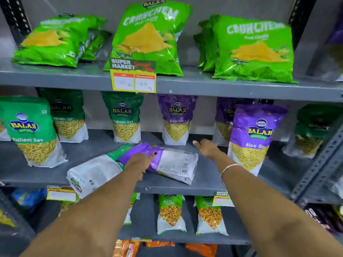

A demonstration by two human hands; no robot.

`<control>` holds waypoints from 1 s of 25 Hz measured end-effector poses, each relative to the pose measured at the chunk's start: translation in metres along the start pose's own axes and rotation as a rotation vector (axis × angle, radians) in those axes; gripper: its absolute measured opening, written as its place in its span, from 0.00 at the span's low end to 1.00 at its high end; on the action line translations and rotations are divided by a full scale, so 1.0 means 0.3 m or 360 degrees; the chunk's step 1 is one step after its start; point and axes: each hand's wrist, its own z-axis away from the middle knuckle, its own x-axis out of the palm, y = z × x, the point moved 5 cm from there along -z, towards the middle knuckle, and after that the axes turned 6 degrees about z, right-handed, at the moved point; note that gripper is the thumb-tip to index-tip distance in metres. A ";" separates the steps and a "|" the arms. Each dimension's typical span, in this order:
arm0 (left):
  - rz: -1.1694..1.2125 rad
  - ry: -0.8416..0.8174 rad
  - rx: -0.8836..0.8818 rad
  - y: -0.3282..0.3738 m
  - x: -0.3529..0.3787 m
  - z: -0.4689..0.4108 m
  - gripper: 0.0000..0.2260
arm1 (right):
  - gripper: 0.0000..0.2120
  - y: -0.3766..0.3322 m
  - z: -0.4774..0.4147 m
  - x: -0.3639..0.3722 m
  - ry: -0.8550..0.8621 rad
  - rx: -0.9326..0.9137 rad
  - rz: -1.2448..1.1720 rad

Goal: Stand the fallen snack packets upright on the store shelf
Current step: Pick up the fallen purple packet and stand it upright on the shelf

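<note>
Two packets lie flat, back side up, at the front of the middle shelf (207, 180). The purple packet (174, 164) lies on top, overlapping the green packet (92, 173), which juts over the shelf's front edge. My left hand (140, 164) grips the purple packet at its purple top end. My right hand (206, 148) hovers above the shelf just right of that packet, fingers spread and holding nothing. Upright packets stand behind: green Ratlami Sev (126, 117), purple Aloo Sev (176, 118).
A large upright purple packet (254, 136) stands right of my right hand, a green one (31, 130) at the left. Green Crunchem bags (148, 38) fill the top shelf behind a price tag (133, 76). Smaller packets (170, 214) stand below. A perforated post (319, 164) rises at right.
</note>
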 end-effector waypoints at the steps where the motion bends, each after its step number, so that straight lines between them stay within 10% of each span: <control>1: 0.0248 -0.0190 -0.0312 -0.021 0.049 -0.011 0.37 | 0.25 0.017 -0.034 0.014 -0.0065 -0.0006 0.0014; 4: 0.0941 -0.0733 -0.0778 -0.038 0.167 0.004 0.47 | 0.29 0.039 -0.094 0.051 -0.0319 -0.0053 -0.0145; 8: 0.1672 -0.0674 -0.0726 0.018 0.226 -0.036 0.42 | 0.31 0.032 -0.133 0.131 -0.0670 -0.0124 -0.0460; 16: 0.1633 -0.0715 -0.0627 0.009 0.249 -0.086 0.15 | 0.13 0.034 -0.093 0.165 -0.1077 -0.0035 -0.0465; 25: 0.1384 -0.0382 0.0059 0.076 0.071 -0.079 0.10 | 0.27 -0.061 -0.007 0.133 -0.0934 -0.0173 -0.0577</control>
